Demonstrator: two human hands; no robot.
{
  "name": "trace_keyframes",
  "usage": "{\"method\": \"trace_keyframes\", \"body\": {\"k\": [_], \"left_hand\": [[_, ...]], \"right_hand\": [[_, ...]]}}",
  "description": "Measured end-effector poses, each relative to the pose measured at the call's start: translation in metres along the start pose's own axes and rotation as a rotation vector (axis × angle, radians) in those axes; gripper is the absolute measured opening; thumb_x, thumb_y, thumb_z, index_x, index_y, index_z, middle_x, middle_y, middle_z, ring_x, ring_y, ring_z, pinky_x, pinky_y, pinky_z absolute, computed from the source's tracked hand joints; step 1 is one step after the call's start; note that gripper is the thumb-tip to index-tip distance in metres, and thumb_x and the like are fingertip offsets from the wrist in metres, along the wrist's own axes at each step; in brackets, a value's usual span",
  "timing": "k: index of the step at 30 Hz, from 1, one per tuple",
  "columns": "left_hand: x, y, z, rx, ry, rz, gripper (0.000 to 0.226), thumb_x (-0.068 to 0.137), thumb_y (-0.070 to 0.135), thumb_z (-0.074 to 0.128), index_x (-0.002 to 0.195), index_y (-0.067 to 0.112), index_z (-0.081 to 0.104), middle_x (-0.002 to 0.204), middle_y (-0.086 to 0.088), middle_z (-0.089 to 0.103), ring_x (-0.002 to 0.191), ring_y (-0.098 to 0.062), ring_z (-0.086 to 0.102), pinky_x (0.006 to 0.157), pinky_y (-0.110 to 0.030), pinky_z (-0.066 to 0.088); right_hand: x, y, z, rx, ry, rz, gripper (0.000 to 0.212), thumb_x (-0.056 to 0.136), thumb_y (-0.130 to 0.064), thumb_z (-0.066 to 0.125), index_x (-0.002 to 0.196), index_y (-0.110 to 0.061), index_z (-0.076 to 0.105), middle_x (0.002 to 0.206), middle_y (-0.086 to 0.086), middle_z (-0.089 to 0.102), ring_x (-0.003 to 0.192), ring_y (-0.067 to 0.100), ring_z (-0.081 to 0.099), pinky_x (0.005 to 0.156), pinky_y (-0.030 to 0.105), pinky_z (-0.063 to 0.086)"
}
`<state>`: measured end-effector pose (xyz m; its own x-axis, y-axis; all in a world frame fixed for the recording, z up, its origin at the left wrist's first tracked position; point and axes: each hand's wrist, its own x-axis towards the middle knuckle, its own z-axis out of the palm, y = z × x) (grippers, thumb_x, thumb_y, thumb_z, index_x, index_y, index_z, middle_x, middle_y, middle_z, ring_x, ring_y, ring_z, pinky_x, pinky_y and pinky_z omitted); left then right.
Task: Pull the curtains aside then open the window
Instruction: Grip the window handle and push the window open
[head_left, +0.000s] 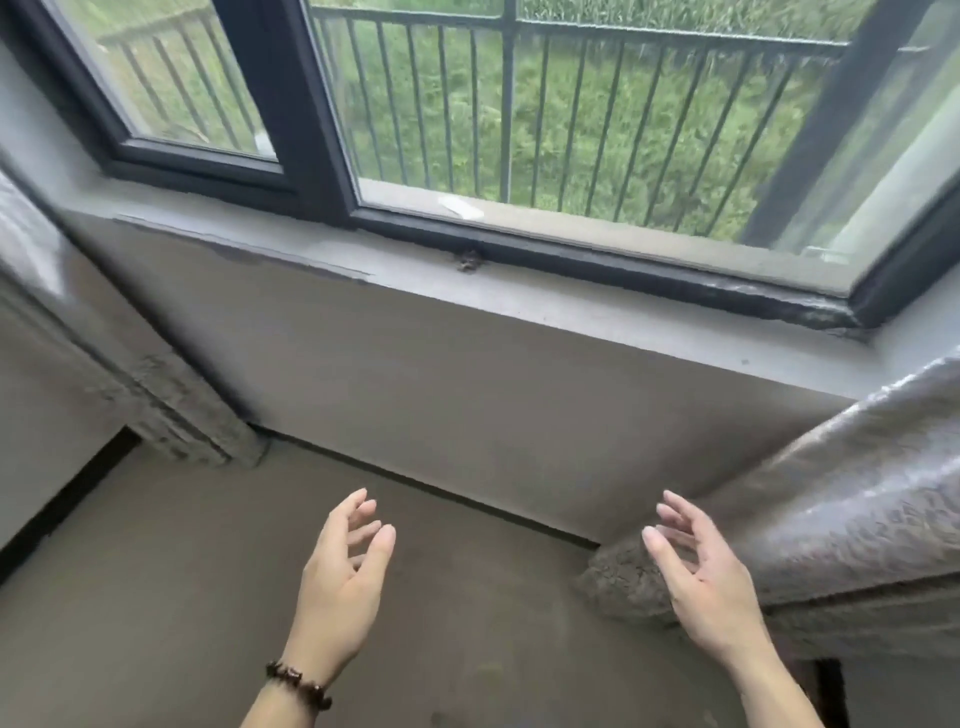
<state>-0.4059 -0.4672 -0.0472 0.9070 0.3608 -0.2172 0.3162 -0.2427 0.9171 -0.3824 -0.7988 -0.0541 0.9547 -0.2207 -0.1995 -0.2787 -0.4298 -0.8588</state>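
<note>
A dark-framed window (322, 156) fills the top of the view, with glass panes and a railing outside. A grey patterned curtain (852, 499) hangs gathered at the right, its hem resting on the floor. A second grey curtain (171, 400) is bunched at the far left. My left hand (343, 577), with a bead bracelet on the wrist, floats open low in the middle over the floor. Just left of the right curtain, my right hand (701, 571) is open with fingers spread, holding nothing. No window handle shows.
A grey sill (519, 296) runs under the window above a plain grey wall. A black metal railing (519, 104) stands outside before green grass. Bare concrete floor (156, 597) lies below my hands.
</note>
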Motion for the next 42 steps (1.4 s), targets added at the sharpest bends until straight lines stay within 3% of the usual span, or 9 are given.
{"method": "trace_keyframes", "body": {"k": [4, 8, 13, 17, 20, 22, 29, 36, 42], "left_hand": [[0.04, -0.001, -0.08, 0.008, 0.076, -0.018, 0.042, 0.096, 0.017, 0.06, 0.133, 0.033, 0.048, 0.127, 0.012, 0.059, 0.114, 0.0, 0.058, 0.082, -0.013, 0.041], [0.08, -0.002, -0.134, 0.016, 0.1, -0.04, 0.041, 0.096, 0.02, 0.06, 0.132, 0.035, 0.049, 0.126, 0.015, 0.06, 0.111, 0.008, 0.058, 0.083, -0.013, 0.041], [0.155, -0.016, -0.168, 0.032, 0.095, -0.073, 0.038, 0.096, 0.017, 0.06, 0.126, 0.039, 0.05, 0.125, 0.014, 0.061, 0.104, 0.013, 0.059, 0.084, -0.015, 0.042], [0.216, -0.019, -0.191, 0.057, 0.073, -0.139, 0.041, 0.096, 0.018, 0.061, 0.119, 0.049, 0.051, 0.126, 0.012, 0.062, 0.104, 0.001, 0.064, 0.097, -0.031, 0.049], [0.264, -0.003, -0.223, 0.084, 0.076, -0.18, 0.039, 0.096, 0.019, 0.061, 0.127, 0.042, 0.052, 0.124, 0.015, 0.063, 0.098, 0.007, 0.062, 0.084, -0.012, 0.045], [0.299, 0.013, -0.243, 0.104, 0.099, -0.158, 0.04, 0.096, 0.019, 0.061, 0.129, 0.038, 0.052, 0.123, 0.017, 0.063, 0.098, 0.01, 0.061, 0.076, -0.007, 0.043], [0.414, 0.053, -0.291, 0.035, 0.186, -0.048, 0.04, 0.095, 0.017, 0.061, 0.115, 0.05, 0.051, 0.12, 0.017, 0.064, 0.106, -0.009, 0.065, 0.097, -0.031, 0.049], [0.554, 0.097, -0.319, -0.006, -0.008, 0.238, 0.037, 0.089, 0.034, 0.062, 0.118, 0.054, 0.049, 0.117, 0.022, 0.064, 0.111, -0.004, 0.063, 0.101, -0.042, 0.051], [0.665, 0.187, -0.332, 0.112, -0.148, 0.795, 0.046, 0.09, 0.036, 0.058, 0.135, 0.028, 0.048, 0.132, 0.008, 0.055, 0.126, -0.008, 0.052, 0.099, -0.031, 0.049]], "right_hand": [[0.016, -0.057, 0.079, -0.019, -0.064, -0.052, 0.045, 0.091, -0.017, 0.069, 0.133, -0.03, 0.057, 0.125, -0.004, 0.066, 0.111, 0.007, 0.064, 0.083, 0.011, 0.046], [0.033, -0.103, 0.139, 0.006, -0.112, -0.063, 0.044, 0.093, -0.021, 0.067, 0.134, -0.033, 0.056, 0.124, -0.016, 0.064, 0.108, -0.013, 0.059, 0.077, 0.0, 0.045], [0.083, -0.134, 0.213, 0.053, -0.146, -0.057, 0.043, 0.093, -0.021, 0.067, 0.132, -0.035, 0.057, 0.122, -0.019, 0.065, 0.107, -0.014, 0.059, 0.077, -0.002, 0.045], [0.124, -0.159, 0.273, 0.083, -0.182, -0.038, 0.041, 0.093, -0.022, 0.067, 0.129, -0.039, 0.058, 0.12, -0.019, 0.066, 0.104, -0.014, 0.06, 0.08, 0.006, 0.046], [0.161, -0.196, 0.322, 0.083, -0.215, -0.026, 0.039, 0.093, -0.024, 0.067, 0.128, -0.039, 0.059, 0.12, -0.019, 0.066, 0.103, -0.013, 0.061, 0.089, 0.016, 0.049], [0.183, -0.23, 0.351, 0.088, -0.249, -0.048, 0.039, 0.093, -0.024, 0.067, 0.127, -0.039, 0.059, 0.12, -0.019, 0.067, 0.103, -0.013, 0.061, 0.082, 0.009, 0.048], [0.252, -0.338, 0.411, 0.158, -0.301, -0.141, 0.04, 0.095, -0.023, 0.065, 0.13, -0.04, 0.057, 0.117, -0.021, 0.067, 0.103, -0.007, 0.063, 0.077, 0.002, 0.047], [0.304, -0.423, 0.451, 0.224, -0.059, -0.301, 0.041, 0.093, -0.017, 0.067, 0.129, -0.034, 0.058, 0.117, -0.014, 0.069, 0.103, 0.004, 0.067, 0.085, 0.012, 0.052], [0.32, -0.53, 0.47, 0.095, 0.507, -0.659, 0.033, 0.094, -0.015, 0.066, 0.125, -0.019, 0.06, 0.12, -0.003, 0.067, 0.106, 0.012, 0.067, 0.083, 0.018, 0.055]]}}
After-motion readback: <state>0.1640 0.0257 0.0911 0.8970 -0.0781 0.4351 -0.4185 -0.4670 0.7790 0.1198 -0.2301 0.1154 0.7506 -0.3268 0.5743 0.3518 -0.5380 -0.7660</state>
